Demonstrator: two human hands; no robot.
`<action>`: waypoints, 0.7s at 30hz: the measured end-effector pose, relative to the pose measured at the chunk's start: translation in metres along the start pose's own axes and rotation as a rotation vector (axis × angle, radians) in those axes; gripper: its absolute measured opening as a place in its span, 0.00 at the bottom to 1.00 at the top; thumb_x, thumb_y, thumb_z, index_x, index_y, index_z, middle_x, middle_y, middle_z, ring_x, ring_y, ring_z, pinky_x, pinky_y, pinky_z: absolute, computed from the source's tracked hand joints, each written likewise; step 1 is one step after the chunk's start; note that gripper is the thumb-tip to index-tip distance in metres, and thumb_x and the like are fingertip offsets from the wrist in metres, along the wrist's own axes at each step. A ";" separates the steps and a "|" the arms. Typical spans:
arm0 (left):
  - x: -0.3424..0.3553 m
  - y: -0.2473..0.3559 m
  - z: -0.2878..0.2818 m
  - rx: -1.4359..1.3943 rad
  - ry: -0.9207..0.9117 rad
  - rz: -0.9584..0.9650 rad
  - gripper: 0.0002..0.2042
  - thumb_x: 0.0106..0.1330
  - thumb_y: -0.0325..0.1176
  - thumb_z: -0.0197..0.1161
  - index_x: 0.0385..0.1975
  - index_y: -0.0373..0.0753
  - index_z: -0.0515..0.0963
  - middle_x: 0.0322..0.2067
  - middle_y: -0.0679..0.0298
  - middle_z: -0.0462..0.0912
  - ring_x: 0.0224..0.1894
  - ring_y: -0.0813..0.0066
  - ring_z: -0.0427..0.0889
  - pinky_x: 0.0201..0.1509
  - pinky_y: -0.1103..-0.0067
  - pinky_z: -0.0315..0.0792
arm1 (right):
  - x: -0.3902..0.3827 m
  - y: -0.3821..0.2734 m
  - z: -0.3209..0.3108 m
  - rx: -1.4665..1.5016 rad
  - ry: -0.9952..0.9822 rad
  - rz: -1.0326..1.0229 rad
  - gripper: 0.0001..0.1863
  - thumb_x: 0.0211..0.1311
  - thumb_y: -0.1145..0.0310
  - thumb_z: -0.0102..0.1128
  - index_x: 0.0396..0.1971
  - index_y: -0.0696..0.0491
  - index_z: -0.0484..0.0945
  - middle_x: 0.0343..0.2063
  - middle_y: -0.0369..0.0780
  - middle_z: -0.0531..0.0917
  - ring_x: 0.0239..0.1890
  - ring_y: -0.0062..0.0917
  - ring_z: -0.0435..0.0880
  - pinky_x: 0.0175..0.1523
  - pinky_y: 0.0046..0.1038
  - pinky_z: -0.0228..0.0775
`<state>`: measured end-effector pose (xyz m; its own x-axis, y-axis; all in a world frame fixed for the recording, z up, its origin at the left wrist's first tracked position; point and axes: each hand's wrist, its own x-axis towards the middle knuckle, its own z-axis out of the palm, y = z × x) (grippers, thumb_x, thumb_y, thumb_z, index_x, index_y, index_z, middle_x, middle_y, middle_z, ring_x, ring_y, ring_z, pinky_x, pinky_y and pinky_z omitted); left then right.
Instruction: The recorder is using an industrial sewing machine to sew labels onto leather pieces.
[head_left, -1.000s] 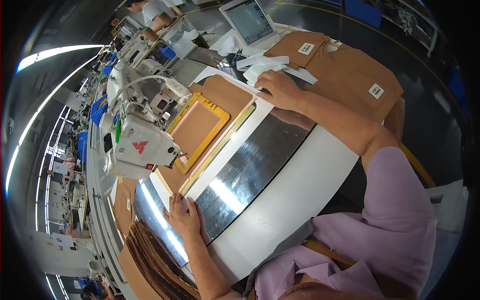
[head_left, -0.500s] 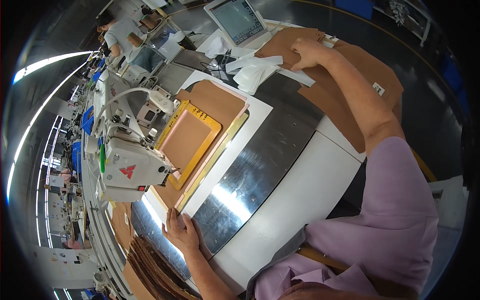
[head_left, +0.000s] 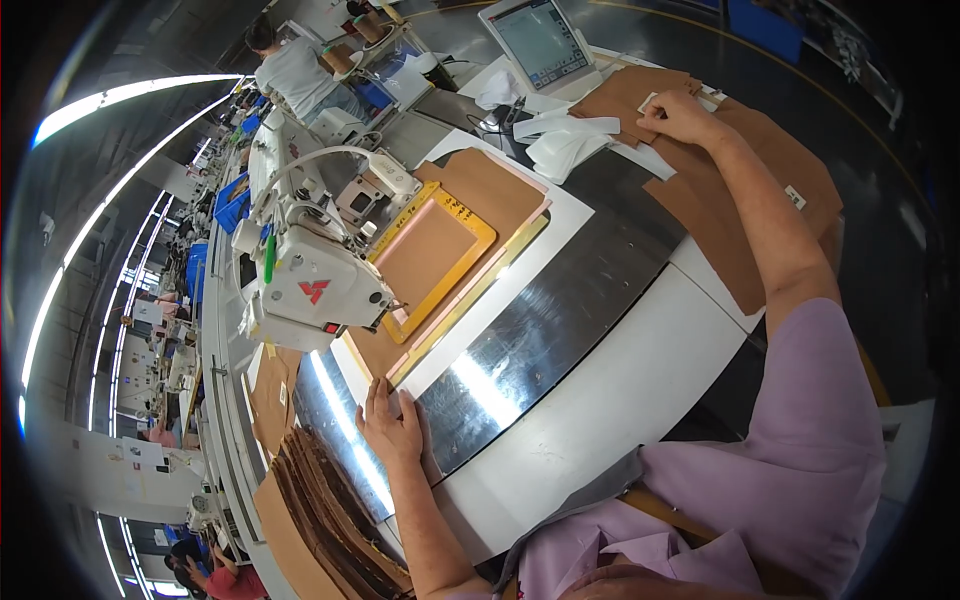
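Observation:
My left hand (head_left: pixel 392 432) lies with its fingers stretched out at the near end of a sewing template, which has a yellow frame (head_left: pixel 478 240) over a brown panel (head_left: pixel 490 185). The template sits on a white sheet (head_left: pixel 570 212) beneath the head of a white sewing machine (head_left: pixel 310 290). At the far right my right hand (head_left: pixel 686 116) is closed, fingertips pinched at a small white label (head_left: pixel 648 103) over a stack of brown pieces (head_left: pixel 625 90). Whether the label is stuck to a piece I cannot tell. Larger brown pieces (head_left: pixel 740 215) lie under my right forearm.
White strips (head_left: pixel 565 150) are heaped beside the brown stack. A control screen (head_left: pixel 540 45) stands behind them. Dark-edged brown pieces (head_left: pixel 320 510) are stacked left of my left forearm. A shiny metal plate (head_left: pixel 540 330) fronts the template. Another person (head_left: pixel 300 75) is at the far left.
My right hand has gone from spread fingers over the brown stack to a pinch at the white label. My left hand stays at the template's near end. The whole view has shifted.

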<state>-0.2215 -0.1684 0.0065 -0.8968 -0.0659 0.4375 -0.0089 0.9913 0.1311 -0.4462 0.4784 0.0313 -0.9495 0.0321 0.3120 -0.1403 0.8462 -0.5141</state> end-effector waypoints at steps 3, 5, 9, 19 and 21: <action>-0.001 -0.002 -0.002 0.012 -0.009 -0.006 0.22 0.69 0.42 0.60 0.59 0.37 0.80 0.61 0.54 0.81 0.64 0.60 0.77 0.75 0.56 0.56 | -0.015 -0.020 0.008 -0.089 0.155 -0.218 0.12 0.60 0.67 0.71 0.25 0.59 0.79 0.30 0.43 0.83 0.33 0.38 0.81 0.41 0.36 0.72; 0.000 -0.001 -0.002 -0.008 -0.008 0.002 0.23 0.69 0.42 0.60 0.59 0.37 0.79 0.61 0.54 0.81 0.64 0.59 0.78 0.75 0.56 0.56 | -0.012 -0.012 0.007 -0.345 0.035 -0.184 0.10 0.59 0.66 0.69 0.28 0.55 0.79 0.36 0.41 0.82 0.43 0.39 0.83 0.45 0.38 0.74; 0.001 0.001 0.000 -0.020 -0.010 0.015 0.23 0.69 0.42 0.60 0.60 0.37 0.79 0.61 0.54 0.81 0.63 0.59 0.78 0.75 0.56 0.56 | -0.008 0.008 -0.004 -0.145 0.146 -0.091 0.09 0.60 0.66 0.67 0.28 0.55 0.78 0.36 0.41 0.83 0.43 0.40 0.84 0.44 0.38 0.75; 0.014 0.111 -0.014 -0.537 -0.139 0.100 0.21 0.73 0.43 0.63 0.59 0.35 0.79 0.56 0.52 0.83 0.54 0.56 0.85 0.61 0.61 0.75 | -0.092 -0.180 -0.004 0.326 0.233 -0.686 0.04 0.65 0.71 0.63 0.36 0.55 0.79 0.44 0.40 0.85 0.45 0.36 0.85 0.49 0.35 0.77; 0.028 0.142 -0.005 -1.183 -0.370 -0.202 0.27 0.75 0.46 0.62 0.65 0.33 0.72 0.53 0.51 0.83 0.50 0.60 0.85 0.53 0.68 0.79 | -0.131 -0.222 0.025 0.416 0.020 -0.882 0.05 0.62 0.72 0.65 0.36 0.54 0.81 0.40 0.40 0.86 0.41 0.37 0.86 0.48 0.35 0.79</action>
<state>-0.2458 -0.0301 0.0413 -0.9976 0.0214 0.0661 0.0693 0.2455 0.9669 -0.2975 0.2731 0.0851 -0.4513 -0.5105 0.7319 -0.8901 0.3152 -0.3291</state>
